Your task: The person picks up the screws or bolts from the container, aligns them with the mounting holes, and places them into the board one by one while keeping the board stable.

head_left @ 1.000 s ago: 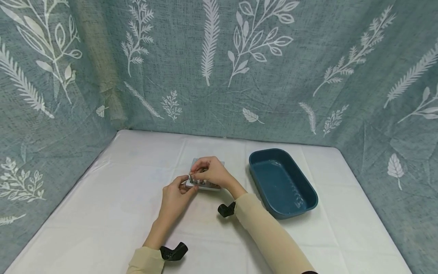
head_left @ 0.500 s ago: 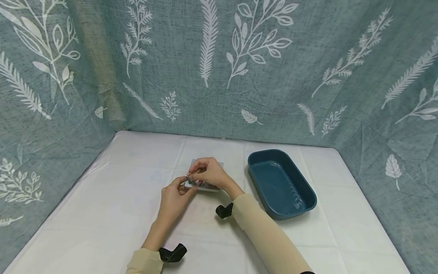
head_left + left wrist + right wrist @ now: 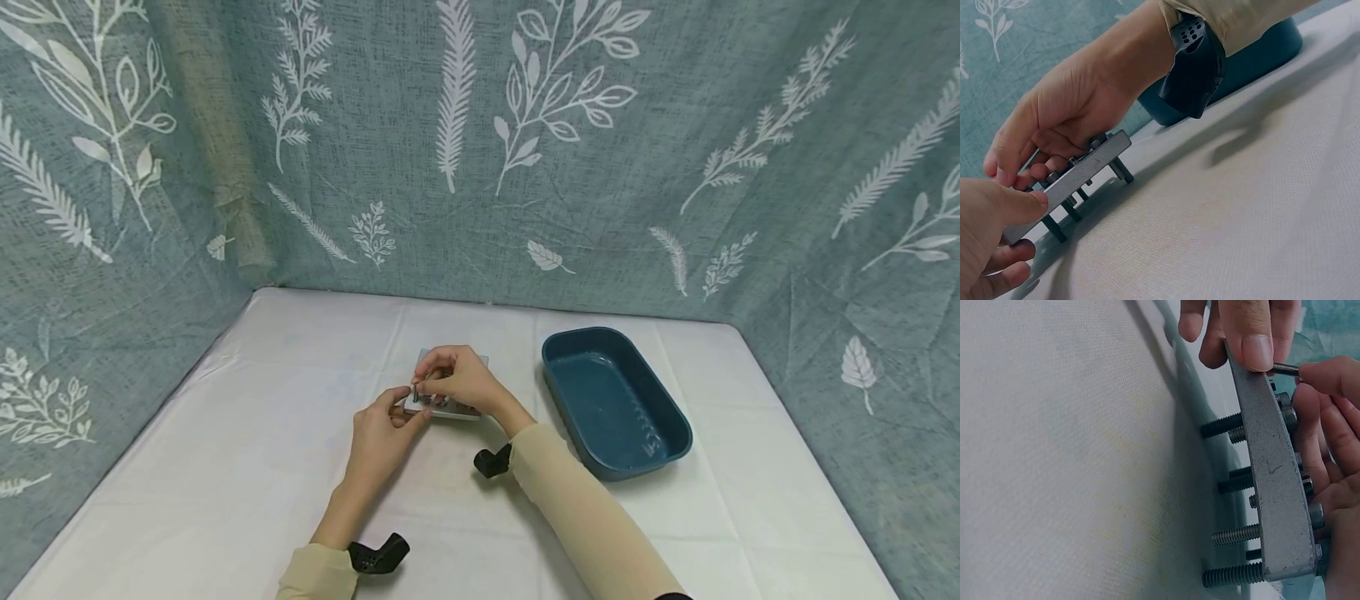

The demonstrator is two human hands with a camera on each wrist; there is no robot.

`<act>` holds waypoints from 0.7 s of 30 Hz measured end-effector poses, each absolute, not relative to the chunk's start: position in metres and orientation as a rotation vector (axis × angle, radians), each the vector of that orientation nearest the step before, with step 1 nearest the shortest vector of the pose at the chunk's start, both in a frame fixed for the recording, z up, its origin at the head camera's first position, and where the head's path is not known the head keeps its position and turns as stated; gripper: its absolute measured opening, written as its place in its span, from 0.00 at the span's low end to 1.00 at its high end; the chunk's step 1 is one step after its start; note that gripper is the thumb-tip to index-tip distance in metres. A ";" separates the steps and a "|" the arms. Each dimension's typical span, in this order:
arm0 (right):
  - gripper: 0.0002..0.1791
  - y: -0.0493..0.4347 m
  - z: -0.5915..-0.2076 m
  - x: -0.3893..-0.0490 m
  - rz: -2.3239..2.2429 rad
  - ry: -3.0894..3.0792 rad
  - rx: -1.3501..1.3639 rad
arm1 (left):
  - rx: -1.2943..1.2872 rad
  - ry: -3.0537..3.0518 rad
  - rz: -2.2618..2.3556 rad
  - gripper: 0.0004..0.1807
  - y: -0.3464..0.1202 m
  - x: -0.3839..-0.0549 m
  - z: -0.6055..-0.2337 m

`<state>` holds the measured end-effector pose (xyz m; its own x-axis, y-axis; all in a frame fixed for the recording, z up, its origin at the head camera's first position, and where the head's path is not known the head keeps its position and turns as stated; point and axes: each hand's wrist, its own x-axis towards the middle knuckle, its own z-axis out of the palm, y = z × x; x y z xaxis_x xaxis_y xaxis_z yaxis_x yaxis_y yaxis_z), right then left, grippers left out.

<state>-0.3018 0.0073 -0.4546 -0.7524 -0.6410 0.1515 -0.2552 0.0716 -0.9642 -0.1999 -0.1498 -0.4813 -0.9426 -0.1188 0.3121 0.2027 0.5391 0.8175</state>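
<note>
A grey metal plate (image 3: 1279, 487) is held above the white cloth, with several bolts through it. Their threaded ends (image 3: 1235, 575) stick out underneath and their socket heads (image 3: 1316, 515) sit on the upper face. My left hand (image 3: 381, 437) grips the plate's left end, thumb (image 3: 1025, 206) on the near edge and fingers behind and below. Over that same end, my right hand (image 3: 468, 382) pinches a thin threaded screw (image 3: 1286, 369) between thumb and fingertips. The screw's tip is right at the plate's upper face beside my left thumb. My right hand hides much of the plate's top in the head view.
To the right of the hands stands a deep blue rectangular bin (image 3: 607, 408). White cloth (image 3: 247, 467) covers the table, and a green-grey curtain with leaf prints (image 3: 420, 150) hangs behind and along both sides. Black wrist cameras (image 3: 378, 554) are strapped to both forearms.
The head view has shifted slightly. Both hands keep their places on the plate and the screw, with only small movement of the right fingers.
</note>
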 end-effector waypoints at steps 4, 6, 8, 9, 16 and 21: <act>0.06 0.006 -0.455 -0.301 -1.726 2.028 -0.889 | -0.091 -2.441 -1.363 0.27 -0.150 -0.201 -0.482; 0.05 0.006 -0.455 -0.301 -1.720 2.022 -0.882 | -0.102 -2.439 -1.361 0.26 -0.151 -0.201 -0.482; 0.04 0.005 -0.454 -0.300 -1.691 2.045 -0.894 | -0.105 -2.437 -1.350 0.26 -0.151 -0.200 -0.482; 0.04 0.005 -0.454 -0.300 -1.667 2.067 -0.913 | -0.103 -2.435 -1.344 0.26 -0.151 -0.200 -0.482; 0.05 0.006 -0.448 -0.289 -1.565 2.371 -1.039 | -0.090 -2.438 -1.326 0.26 -0.151 -0.199 -0.483; 0.02 0.036 -0.414 -0.260 -1.550 2.590 -1.081 | -0.052 -2.461 -1.302 0.27 -0.148 -0.198 -0.483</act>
<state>-0.2601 0.0362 -0.4143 -0.7707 -0.5134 0.3774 -0.5753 0.3058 -0.7586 -0.1980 -0.1483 -0.4833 -0.9362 -0.1314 0.3260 0.1956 0.5759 0.7938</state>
